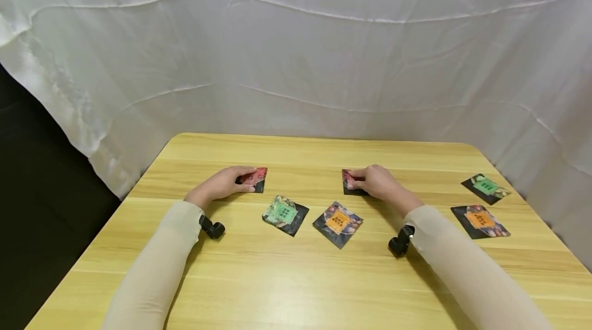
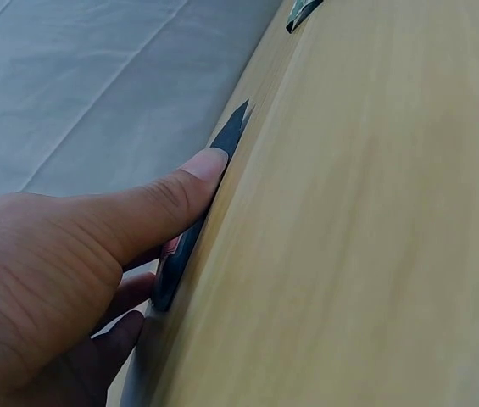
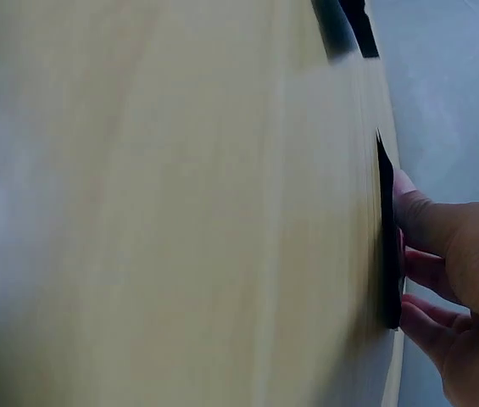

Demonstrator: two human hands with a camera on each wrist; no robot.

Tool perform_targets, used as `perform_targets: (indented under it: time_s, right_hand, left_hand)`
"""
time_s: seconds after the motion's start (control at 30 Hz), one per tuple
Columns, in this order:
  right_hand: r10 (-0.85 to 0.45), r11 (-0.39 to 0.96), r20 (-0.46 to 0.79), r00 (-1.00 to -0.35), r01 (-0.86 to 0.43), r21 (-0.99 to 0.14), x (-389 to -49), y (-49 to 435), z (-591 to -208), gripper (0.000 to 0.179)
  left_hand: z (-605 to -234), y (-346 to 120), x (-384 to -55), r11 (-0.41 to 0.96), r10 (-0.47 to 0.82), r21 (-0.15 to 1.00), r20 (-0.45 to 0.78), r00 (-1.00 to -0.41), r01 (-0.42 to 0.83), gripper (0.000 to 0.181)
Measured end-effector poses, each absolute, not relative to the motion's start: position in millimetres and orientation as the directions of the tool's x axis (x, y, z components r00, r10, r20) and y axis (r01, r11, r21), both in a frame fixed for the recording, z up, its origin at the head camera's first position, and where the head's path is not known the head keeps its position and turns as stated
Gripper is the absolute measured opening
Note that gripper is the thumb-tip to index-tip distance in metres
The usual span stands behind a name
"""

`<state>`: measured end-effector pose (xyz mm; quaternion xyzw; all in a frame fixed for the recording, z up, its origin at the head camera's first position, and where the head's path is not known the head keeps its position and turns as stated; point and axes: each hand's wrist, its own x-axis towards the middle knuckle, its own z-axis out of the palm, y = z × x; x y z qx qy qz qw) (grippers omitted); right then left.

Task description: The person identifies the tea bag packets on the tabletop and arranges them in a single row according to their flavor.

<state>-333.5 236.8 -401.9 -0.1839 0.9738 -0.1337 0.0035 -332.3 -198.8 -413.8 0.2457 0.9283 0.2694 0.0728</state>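
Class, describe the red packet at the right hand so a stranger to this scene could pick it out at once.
Find the wooden table, then its far side, towards the pale curtain. There, the right hand holds the red packet. Its colour sets it apart from the nearby orange-labelled packet, and the other red packet is at the left hand.

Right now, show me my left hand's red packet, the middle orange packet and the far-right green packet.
Left red packet (image 1: 254, 178), head view, on its red part.
Middle orange packet (image 1: 338, 223), head view, on its orange label.
Far-right green packet (image 1: 486, 186), head view, on its green label.
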Motion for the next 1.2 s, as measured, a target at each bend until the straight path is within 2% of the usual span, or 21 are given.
perform_targets:
  time_s: [0.63, 1.2]
  right_hand:
    - [-0.360, 0.904, -0.065, -0.931, -0.331, -0.271, -335, 189, -392, 0.058]
    - [-0.408, 0.894, -0.056, -0.911, -0.387, -0.226, -329, 139, -390, 0.052]
  left_hand:
    - [-413, -199, -332, 0.739, 0.494, 0.528, -0.003, -0.870, 0.418, 0.068]
    - [-414, -199, -332, 0.737, 0.499, 0.523, 0.006, -0.866, 0.428, 0.068]
